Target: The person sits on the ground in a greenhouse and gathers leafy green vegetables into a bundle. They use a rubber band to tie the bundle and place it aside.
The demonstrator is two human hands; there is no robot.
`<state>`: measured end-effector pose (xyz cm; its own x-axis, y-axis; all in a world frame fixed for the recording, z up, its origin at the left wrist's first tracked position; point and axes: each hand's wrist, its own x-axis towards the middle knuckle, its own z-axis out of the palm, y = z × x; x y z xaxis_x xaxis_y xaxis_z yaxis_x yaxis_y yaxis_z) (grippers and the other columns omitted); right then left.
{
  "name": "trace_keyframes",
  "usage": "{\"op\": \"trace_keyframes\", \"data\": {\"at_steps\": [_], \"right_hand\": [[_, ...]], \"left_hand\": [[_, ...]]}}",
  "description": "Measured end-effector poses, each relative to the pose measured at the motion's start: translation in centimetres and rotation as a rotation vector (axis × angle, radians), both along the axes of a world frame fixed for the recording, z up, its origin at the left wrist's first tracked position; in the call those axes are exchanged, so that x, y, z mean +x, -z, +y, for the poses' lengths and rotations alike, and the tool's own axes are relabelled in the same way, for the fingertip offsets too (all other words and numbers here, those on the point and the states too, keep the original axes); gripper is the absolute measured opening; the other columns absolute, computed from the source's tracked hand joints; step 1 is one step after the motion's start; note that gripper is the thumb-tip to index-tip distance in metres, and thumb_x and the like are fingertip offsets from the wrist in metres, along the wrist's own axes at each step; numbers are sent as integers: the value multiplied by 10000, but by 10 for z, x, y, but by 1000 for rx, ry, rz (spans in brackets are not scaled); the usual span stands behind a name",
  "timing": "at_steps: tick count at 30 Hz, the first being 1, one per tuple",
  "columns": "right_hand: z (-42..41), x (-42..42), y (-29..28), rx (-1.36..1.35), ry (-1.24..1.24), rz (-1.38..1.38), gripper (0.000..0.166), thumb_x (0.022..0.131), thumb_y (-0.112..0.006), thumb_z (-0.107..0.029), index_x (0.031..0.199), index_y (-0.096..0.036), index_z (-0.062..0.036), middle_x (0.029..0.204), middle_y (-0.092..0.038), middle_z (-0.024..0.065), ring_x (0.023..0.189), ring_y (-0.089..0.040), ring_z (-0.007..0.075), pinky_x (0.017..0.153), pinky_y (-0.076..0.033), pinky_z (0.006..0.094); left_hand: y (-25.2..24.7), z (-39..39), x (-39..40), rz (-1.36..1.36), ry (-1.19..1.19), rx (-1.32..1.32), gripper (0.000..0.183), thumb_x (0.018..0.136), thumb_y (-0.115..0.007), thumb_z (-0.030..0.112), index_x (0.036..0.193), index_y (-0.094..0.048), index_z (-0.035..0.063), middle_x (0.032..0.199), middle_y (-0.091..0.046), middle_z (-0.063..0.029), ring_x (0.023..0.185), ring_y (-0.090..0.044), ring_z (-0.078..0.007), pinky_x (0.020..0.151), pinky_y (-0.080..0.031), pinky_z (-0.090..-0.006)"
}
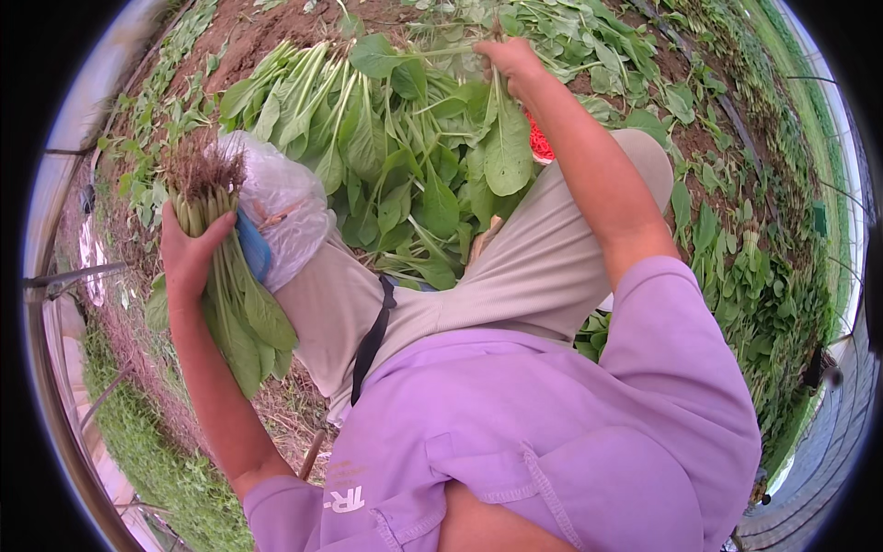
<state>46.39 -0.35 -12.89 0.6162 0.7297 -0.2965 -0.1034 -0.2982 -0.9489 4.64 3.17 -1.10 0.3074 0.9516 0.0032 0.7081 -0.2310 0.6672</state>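
Observation:
My left hand [190, 252] grips a thick bunch of leafy greens [252, 310], brown roots [203, 162] upward and leaves hanging beside my forearm. Out in front, my right hand [510, 62] has its fingers closed around the stem end of a leafy green plant [507, 148], whose broad leaf hangs down. Between my knees spreads a large pile of loose leafy greens [379, 138], stems pointing away from me. A clear plastic bag [286, 207] lies over my left knee, next to a blue object [253, 245] partly hidden by the bunch.
Red strands [540, 141] show beside my right knee. More pulled greens [607, 41] lie on the brown soil [276, 27] ahead. A tied bunch [750, 241] sits among greens at right. A dark hose-like line [731, 110] crosses the bed. Metal greenhouse framing [41, 262] stands at left.

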Motion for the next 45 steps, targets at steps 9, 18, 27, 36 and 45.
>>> {"op": "trace_keyframes", "data": {"at_steps": [9,18,27,36,45], "right_hand": [[2,7,1,28,59,-145,180,674,-616,-149,688,-537,12,506,-481,39,404,-436,131,406,-373,264],[-2,9,-2,16,43,145,216,725,-595,-190,769,-558,17,523,-422,18,427,-395,124,400,-354,260],[-3,9,5,117,83,69,141,672,-612,-54,683,-499,30,573,-503,68,463,-469,174,408,-410,297],[1,-12,-36,33,71,326,323,767,-583,-281,934,-441,-44,607,-436,38,465,-415,134,425,-380,273],[19,-13,-39,262,-219,621,117,732,-476,-69,823,-448,0,653,-474,77,651,-491,221,665,-435,388]], "left_hand": [[0,0,0,-33,9,-34,532,621,-706,198,1034,-428,8,919,-549,-86,810,-526,-158,748,-411,-280],[-2,-1,1,-39,19,-20,520,624,-704,194,1024,-428,9,917,-548,-83,807,-524,-155,747,-411,-278],[0,0,2,-8,15,-6,515,622,-704,202,1015,-432,10,912,-549,-89,810,-523,-162,746,-406,-281],[-4,-4,12,-31,45,-8,542,610,-710,216,1027,-431,11,920,-552,-94,816,-529,-177,751,-408,-291],[-27,-30,23,40,34,76,666,566,-724,226,1096,-388,1,963,-555,-125,853,-545,-210,765,-414,-312]]}}
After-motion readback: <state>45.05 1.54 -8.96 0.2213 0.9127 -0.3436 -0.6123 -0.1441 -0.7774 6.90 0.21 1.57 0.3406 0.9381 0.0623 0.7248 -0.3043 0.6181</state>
